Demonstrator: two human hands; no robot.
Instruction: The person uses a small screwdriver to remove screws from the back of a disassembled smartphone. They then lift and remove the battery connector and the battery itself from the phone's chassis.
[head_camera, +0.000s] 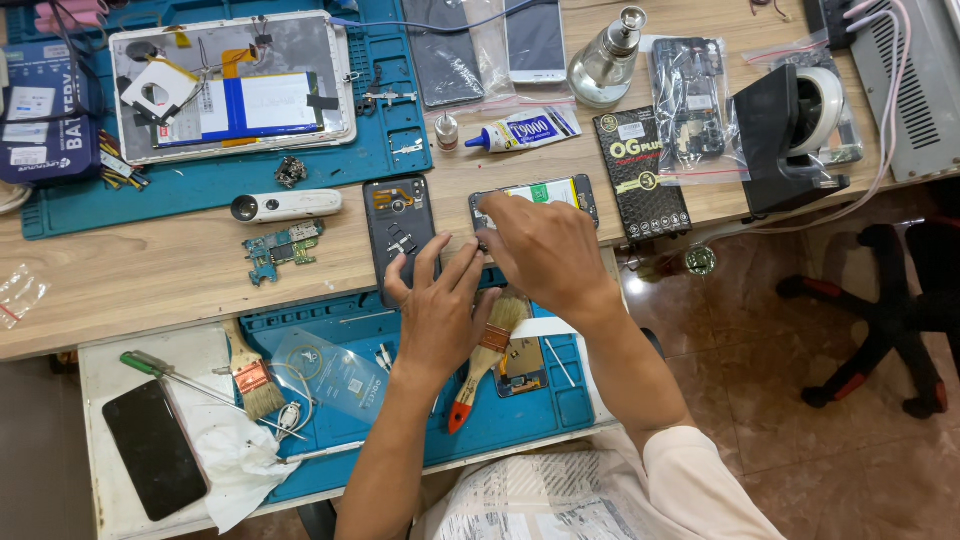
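At the centre of the frame, the left hand (437, 312) lies with fingers spread loosely, fingertips touching the lower edge of an opened phone body (398, 232). The right hand (545, 250) curls over a second opened phone (545, 192), fingertips pressed to its left end; whether it pinches anything cannot be told

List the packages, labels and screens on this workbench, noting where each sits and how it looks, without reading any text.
Black rectangular retail box: right of the hands, upright print in green and white.
White glue tube: centre back, lying flat, blue cap.
Dark blue battery box: far left edge.
Black phone screen: lower-left tray, unlit.
Clear plastic bag: holds a dark phone frame.
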